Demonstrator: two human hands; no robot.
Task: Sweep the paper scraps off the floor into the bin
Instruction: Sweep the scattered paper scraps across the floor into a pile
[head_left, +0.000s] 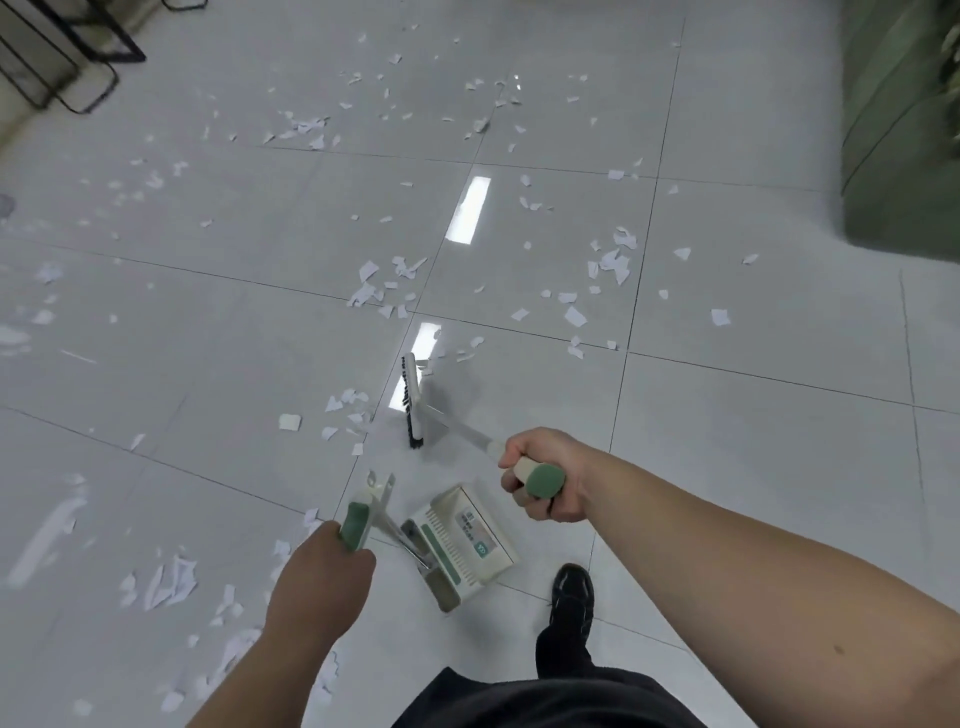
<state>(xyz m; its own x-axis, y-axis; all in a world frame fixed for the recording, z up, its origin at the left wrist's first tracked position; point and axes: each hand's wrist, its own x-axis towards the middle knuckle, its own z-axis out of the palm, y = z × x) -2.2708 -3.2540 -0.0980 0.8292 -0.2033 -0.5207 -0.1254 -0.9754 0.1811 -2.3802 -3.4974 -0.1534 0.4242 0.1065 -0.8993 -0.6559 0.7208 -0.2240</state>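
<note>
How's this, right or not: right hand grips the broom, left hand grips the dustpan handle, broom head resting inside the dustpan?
Not quite: the head view shows the broom head on the floor, apart from the dustpan. Both grips are right.

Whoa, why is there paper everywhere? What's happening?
A person is sweeping up. Their right hand grips the broom, whose head is down at the tiled floor next to some paper scraps. Their left hand holds the handle of the dustpan, which is by their black shoe. Scraps lie scattered all over.
</note>
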